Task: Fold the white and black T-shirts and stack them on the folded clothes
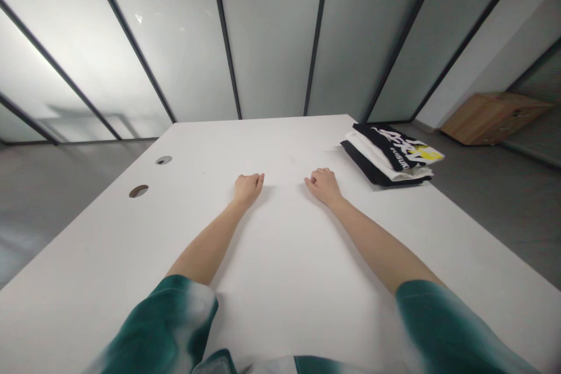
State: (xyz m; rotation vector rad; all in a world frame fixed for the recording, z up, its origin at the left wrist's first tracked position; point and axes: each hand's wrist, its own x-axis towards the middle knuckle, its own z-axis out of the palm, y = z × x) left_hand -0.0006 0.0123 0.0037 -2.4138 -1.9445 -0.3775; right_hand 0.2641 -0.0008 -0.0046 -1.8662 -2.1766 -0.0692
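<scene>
My forearms lie over the white desktop (pixel 263 146), a smooth, matt laminate. The folded garments (pixel 388 155) are soft cloth, with a faint sheen on the black one's print. My sleeves (pixel 442 327) are matt green-and-white fabric. The low cabinet (pixel 495 120) looks like wood; the frosted glass panels (pixel 272 35) sit in dark metal frames (pixel 318 29).

The single head camera sits above and behind the left grip (pixel 248 190) and right grip (pixel 323 187), fairly near them, facing forward and down along the bench (pixel 280 257) toward the glass wall (pixel 272 41) beyond.
</scene>
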